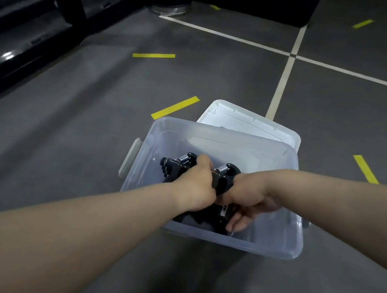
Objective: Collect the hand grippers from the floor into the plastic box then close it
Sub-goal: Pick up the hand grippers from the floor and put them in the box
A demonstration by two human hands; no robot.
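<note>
In the plastic box [287, 163] my left hand [197, 185] clenches a hand gripper [175, 169]; right hand [250, 197] grip, can't tell. Lid [251, 123] behind box; gripper print unreadable.

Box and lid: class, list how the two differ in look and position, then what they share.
The box is see-through; the lid is opaque white. The box stands open, holding hand grippers; the lid lies behind it, partly hidden. The box is deep; the lid is shallow. Both are rounded plastic rectangles.

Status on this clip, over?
Left hand and right hand gripping hand grippers inside plastic box. Lid off, behind box. Nothing blocking.
</note>
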